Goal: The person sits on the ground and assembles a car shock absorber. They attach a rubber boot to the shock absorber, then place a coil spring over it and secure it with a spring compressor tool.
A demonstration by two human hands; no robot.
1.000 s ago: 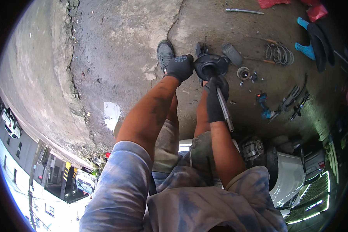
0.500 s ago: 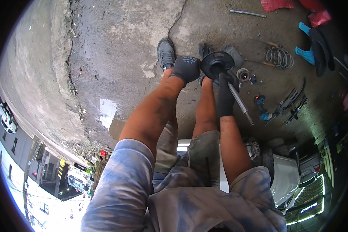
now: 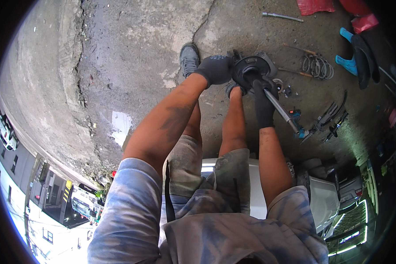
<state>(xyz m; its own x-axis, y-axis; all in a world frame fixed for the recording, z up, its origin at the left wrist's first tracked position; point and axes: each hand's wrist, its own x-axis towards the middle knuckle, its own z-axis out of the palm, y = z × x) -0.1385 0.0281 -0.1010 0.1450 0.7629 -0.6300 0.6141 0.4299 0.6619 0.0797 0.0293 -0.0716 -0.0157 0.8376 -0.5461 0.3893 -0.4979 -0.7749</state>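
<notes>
My right hand (image 3: 264,105), in a dark glove, is wrapped round a strut (image 3: 280,109) just below its round black spring seat (image 3: 253,67). The bright piston rod slants toward the lower right. At the left edge of the seat my left hand (image 3: 214,70), also gloved, is closed on the strut; its fingertips are partly hidden. The seat hides most of the strut's lower body. My two shoes, one of them the left shoe (image 3: 189,58), stand on the ground beneath.
A coil spring (image 3: 317,66) lies right on stained concrete, near a long metal bar (image 3: 282,16). A blue-and-black cordless tool (image 3: 296,115) and several dark parts (image 3: 330,116) lie lower right. Black-and-blue panels (image 3: 361,57) lie far right. A puddle (image 3: 120,127) is at left.
Both hands and the strut have shifted a little to the right. The rod's end has swung right and slightly up in the picture. My grip looks the same.
</notes>
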